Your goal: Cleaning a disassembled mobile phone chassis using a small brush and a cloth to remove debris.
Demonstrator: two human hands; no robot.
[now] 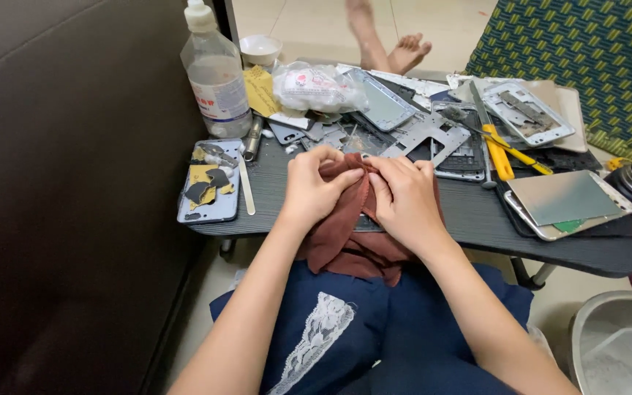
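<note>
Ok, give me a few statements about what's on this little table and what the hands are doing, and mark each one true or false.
1. Both hands, the left hand and the right hand, grip a reddish-brown cloth. True.
2. The clear plastic bottle lies on its side. False: it stands upright at the table's far left corner.
3. A yellow-handled tool lies among the phone parts to the right of the hands. True.
4. The cloth is bright green. False: it is reddish-brown.
5. A phone back cover with torn yellow and dark scraps on it lies left of the hands. True.
</note>
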